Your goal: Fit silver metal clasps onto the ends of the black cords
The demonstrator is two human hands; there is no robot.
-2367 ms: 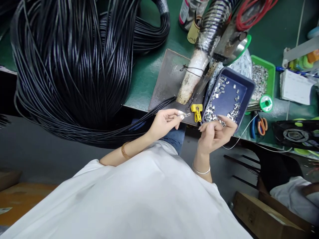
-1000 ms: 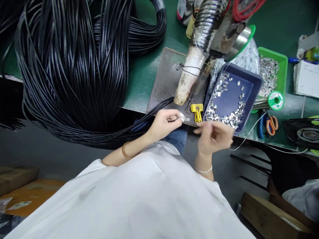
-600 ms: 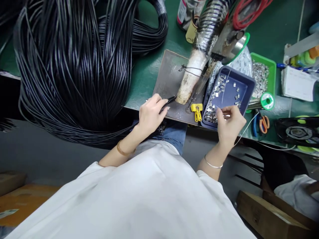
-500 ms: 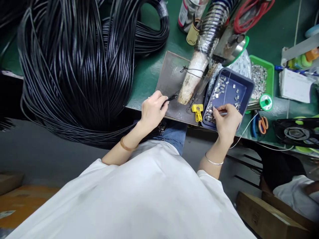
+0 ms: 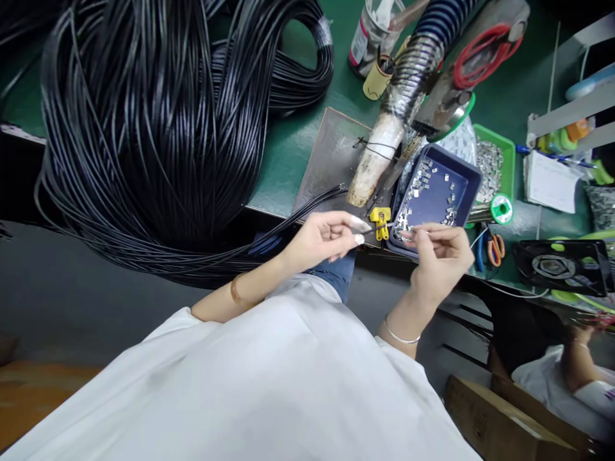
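Note:
My left hand (image 5: 331, 238) pinches a black cable between thumb and fingers, its short dark end pointing right past the yellow clip (image 5: 381, 223). More black cables (image 5: 317, 200) lie just behind that hand, their tips on the grey board (image 5: 321, 153). At the near edge of the blue tray (image 5: 473, 192), my right hand (image 5: 439, 259) has thumb and fingers pressed together on a small shiny metal piece, mostly hidden by the fingertips. The two hands face each other a short gap apart. Loose metal pieces (image 5: 423, 174) are scattered inside the tray.
A thick bundle of black cable (image 5: 154, 128) covers the left side. A duct hose (image 5: 379, 150) reaches down over the board. To the right are a green tray (image 5: 508, 163), a solder spool (image 5: 501, 209), scissors (image 5: 494, 250) and a fan (image 5: 562, 266). Another person's arm (image 5: 579, 358) shows at far right.
My left hand has left the cable tips on the board and moved right with one cable. My right hand has drawn back from the tray's metal pieces towards its near edge.

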